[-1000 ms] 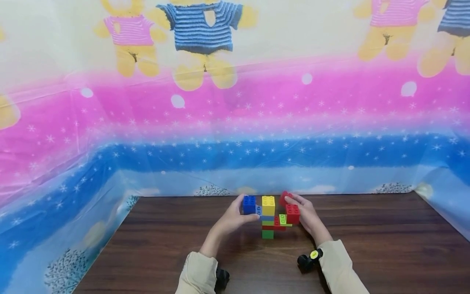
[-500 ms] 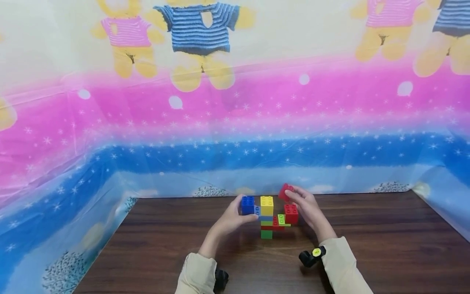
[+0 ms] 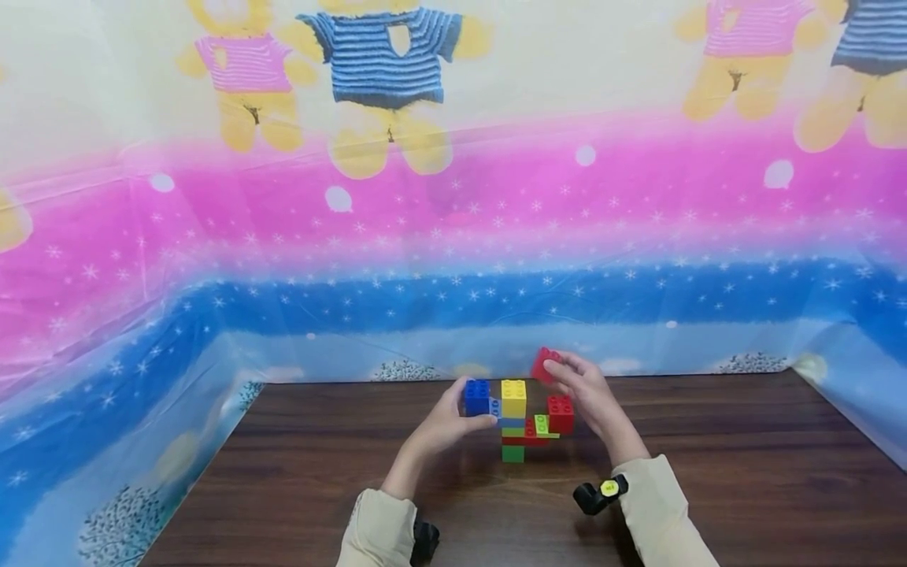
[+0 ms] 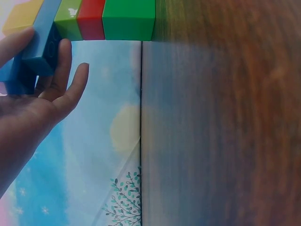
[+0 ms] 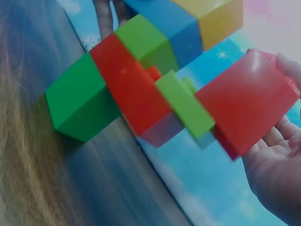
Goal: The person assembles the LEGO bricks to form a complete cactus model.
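A small tower of toy building bricks stands on the table, with a green brick (image 3: 513,453) at the bottom and a yellow brick (image 3: 513,398) on top. Its left arm carries a dark blue brick (image 3: 477,396). To the right, a lime plate (image 3: 542,426) bears a red brick (image 3: 560,413). My left hand (image 3: 445,424) grips the blue bricks of the left arm, thumb in front and fingers behind. My right hand (image 3: 594,402) pinches a loose red brick (image 3: 544,365) above and behind the tower's right side. In the right wrist view, red bricks (image 5: 244,103) overlap and hide the fingertips.
The dark wooden table (image 3: 298,488) extends around the tower. Behind it hangs a printed cloth backdrop (image 3: 453,299), meeting the table's back and left edges. A black wrist camera (image 3: 595,496) sits by the right sleeve.
My right hand has raised the loose red brick upward and slightly left, above the tower's right arm. The left hand keeps its grip on the blue bricks, and the tower stays in place.
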`<move>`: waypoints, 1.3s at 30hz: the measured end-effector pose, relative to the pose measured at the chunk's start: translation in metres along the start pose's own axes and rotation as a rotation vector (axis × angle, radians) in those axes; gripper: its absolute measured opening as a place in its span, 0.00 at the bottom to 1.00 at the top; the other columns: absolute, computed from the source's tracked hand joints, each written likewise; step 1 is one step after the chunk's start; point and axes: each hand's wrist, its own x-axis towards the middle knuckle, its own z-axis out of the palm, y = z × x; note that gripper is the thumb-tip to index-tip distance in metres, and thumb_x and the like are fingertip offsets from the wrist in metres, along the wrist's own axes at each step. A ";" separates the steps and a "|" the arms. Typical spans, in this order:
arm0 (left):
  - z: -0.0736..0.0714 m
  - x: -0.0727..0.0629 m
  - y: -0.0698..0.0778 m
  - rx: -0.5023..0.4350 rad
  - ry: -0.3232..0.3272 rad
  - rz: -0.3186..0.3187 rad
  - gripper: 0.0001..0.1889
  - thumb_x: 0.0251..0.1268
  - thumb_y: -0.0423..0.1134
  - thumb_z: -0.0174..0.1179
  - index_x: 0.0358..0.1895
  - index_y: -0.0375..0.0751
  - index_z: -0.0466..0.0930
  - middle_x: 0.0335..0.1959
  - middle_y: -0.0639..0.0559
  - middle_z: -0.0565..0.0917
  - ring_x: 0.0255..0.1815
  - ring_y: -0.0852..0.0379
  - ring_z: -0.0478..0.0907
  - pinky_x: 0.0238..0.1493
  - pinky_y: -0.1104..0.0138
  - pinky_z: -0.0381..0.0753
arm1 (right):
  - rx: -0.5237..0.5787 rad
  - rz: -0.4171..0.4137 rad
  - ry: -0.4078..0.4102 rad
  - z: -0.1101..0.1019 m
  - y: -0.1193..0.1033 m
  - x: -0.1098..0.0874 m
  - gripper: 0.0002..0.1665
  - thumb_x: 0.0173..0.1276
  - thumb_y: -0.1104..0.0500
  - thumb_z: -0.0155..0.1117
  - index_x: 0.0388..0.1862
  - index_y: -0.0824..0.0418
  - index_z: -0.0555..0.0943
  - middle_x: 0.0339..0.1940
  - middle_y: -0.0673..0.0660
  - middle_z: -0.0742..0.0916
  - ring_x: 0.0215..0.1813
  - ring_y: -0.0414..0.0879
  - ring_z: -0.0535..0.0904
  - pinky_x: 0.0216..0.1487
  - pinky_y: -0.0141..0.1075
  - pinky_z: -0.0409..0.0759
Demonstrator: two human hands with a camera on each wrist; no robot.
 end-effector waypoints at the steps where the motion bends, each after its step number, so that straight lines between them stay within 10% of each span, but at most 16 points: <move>1: 0.000 0.000 0.000 0.001 0.000 -0.001 0.29 0.66 0.40 0.62 0.66 0.37 0.62 0.57 0.36 0.77 0.57 0.46 0.78 0.60 0.51 0.79 | -0.005 -0.004 0.001 0.001 -0.001 0.000 0.33 0.72 0.55 0.58 0.67 0.73 0.63 0.45 0.45 0.82 0.47 0.35 0.82 0.52 0.26 0.81; 14: -0.001 -0.001 0.002 0.018 0.006 0.008 0.29 0.66 0.40 0.63 0.66 0.36 0.62 0.58 0.36 0.76 0.60 0.42 0.76 0.62 0.48 0.77 | -0.239 -0.066 -0.025 0.022 -0.033 -0.013 0.31 0.67 0.49 0.66 0.65 0.59 0.73 0.54 0.53 0.84 0.53 0.42 0.79 0.60 0.49 0.79; 39: -0.001 -0.001 0.001 0.015 0.000 -0.012 0.32 0.66 0.42 0.63 0.69 0.39 0.60 0.61 0.37 0.75 0.63 0.40 0.74 0.64 0.46 0.75 | -0.472 -0.166 -0.107 0.037 -0.038 -0.020 0.25 0.67 0.50 0.66 0.60 0.56 0.76 0.54 0.61 0.84 0.57 0.54 0.80 0.57 0.47 0.81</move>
